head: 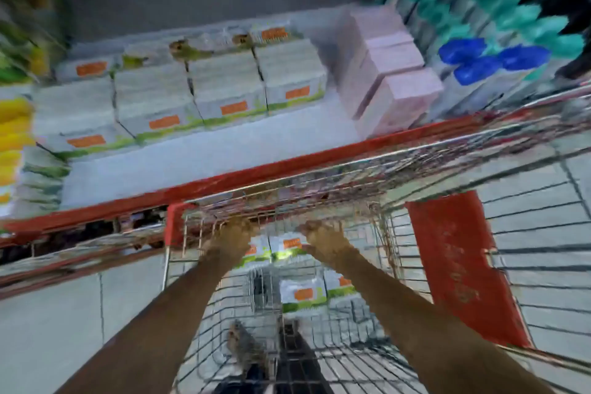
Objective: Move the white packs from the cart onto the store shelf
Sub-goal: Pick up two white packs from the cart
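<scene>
Shelf stock: white packs with orange labels [195, 96] sit in rows on the store shelf [204, 157], its front strip bare; pink boxes [388, 73] stand to their right.
Left hand [233, 238]: reaches into the wire cart [396, 233], over the left edge of a white pack [276, 249]; blur hides whether the fingers have closed.
Right hand [323, 238]: at the same pack's right edge, fingers curled; actual hold cannot be told.
Remaining packs [303, 293]: lie deeper in the basket, near the person's feet.
Risk: an uneven two-handed lift could let the soft pack sag or snag on the cart's rim, dropping it short of the shelf's red lip [287, 166].
</scene>
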`<state>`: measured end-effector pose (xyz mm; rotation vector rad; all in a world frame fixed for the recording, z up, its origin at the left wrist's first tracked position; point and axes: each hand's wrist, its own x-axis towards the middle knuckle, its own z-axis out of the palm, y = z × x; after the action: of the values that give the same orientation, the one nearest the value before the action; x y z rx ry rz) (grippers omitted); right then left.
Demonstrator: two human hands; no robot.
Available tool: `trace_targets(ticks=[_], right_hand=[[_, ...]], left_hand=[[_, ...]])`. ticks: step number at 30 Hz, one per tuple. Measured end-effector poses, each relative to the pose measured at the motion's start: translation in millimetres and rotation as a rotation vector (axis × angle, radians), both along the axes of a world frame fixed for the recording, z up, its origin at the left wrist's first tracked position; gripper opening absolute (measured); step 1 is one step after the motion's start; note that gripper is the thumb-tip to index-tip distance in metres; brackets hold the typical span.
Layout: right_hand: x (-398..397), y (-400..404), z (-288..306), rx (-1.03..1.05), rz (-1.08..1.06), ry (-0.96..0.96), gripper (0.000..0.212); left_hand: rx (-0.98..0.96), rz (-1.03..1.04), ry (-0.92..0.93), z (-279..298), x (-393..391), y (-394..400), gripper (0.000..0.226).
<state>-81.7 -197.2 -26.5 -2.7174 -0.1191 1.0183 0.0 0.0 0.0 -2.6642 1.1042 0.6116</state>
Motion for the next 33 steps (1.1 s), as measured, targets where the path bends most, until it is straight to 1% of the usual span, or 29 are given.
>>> trace_targets(ticks=[1, 2, 3, 5, 7, 8, 11, 14, 16, 17, 20, 23, 24, 26, 29, 33], right_hand=[[2.4, 1.3, -11.9, 0.006, 0.004, 0.021, 0.054], [5.5, 3.7, -20.2, 0.013, -0.006, 0.041, 0.059], [5.5, 4.8, -28.0, 0.012, -0.027, 0.029, 0.063], [10.4, 9.2, -53.1, -0.007, -0.064, 0.054, 0.074], [14.1, 14.8, -66.0, -0.036, -0.047, 0.068, 0.084], [15.2, 16.5, -72.5, -0.054, -0.045, 0.067, 0.087], [16.9, 21.3, -77.0, -0.056, -0.113, 0.062, 0.085], [15.9, 22.3, -65.8, -0.02, -0.191, 0.118, 0.067], [11.6, 22.3, -54.5, -0.021, -0.204, 0.123, 0.06], [9.3, 23.4, -45.5, -0.023, -0.219, 0.1, 0.06], [3.3, 27.1, -13.2, -0.043, -0.228, 0.024, 0.067], [0.9, 27.9, 26.4, -0.065, -0.227, 0.011, 0.064], [-0.3, 28.6, 43.2, -0.071, -0.24, -0.004, 0.064], [0.0, 28.9, 73.7, -0.101, -0.283, -0.019, 0.062], [5.4, 31.7, 126.9, -0.182, -0.302, -0.061, 0.057], [22.0, 41.7, 198.9, -0.125, -0.249, -0.293, 0.062]], left_hand=[[0.023, 0.1, 0.114, -16.6, 0.6, -0.9, 0.065], [0.128, 0.123, 0.228, -32.1, -2.3, 0.5, 0.069], [0.162, 0.168, 0.312, -38.8, -4.3, 2.6, 0.07], [0.158, 0.218, 0.344, -56.8, -1.4, 8.2, 0.078], [0.212, 0.271, 0.392, -74.2, -0.9, 11.6, 0.085], [0.201, 0.28, 0.395, -76.4, -1.8, 11.8, 0.086], [0.111, 0.336, 0.443, -78.5, -3.0, 13.7, 0.082], [0.076, 0.335, 0.44, -71.2, -5.6, 15.5, 0.076], [0.041, 0.35, 0.444, -63.5, -6.0, 15.4, 0.073], [0.029, 0.354, 0.453, -54.6, -4.6, 17.2, 0.071], [-0.005, 0.349, 0.429, -27.0, -4.1, 21.4, 0.066], [-0.038, 0.334, 0.365, 4.4, 0.0, 29.8, 0.054], [-0.058, 0.321, 0.347, 23.1, 2.6, 33.8, 0.05], [-0.136, 0.271, 0.306, 54.4, 9.7, 39.1, 0.045], [-0.246, 0.236, 0.251, 103.4, 23.5, 49.1, 0.048], [-0.385, 0.261, 0.201, 162.7, 46.9, 68.1, 0.057]])
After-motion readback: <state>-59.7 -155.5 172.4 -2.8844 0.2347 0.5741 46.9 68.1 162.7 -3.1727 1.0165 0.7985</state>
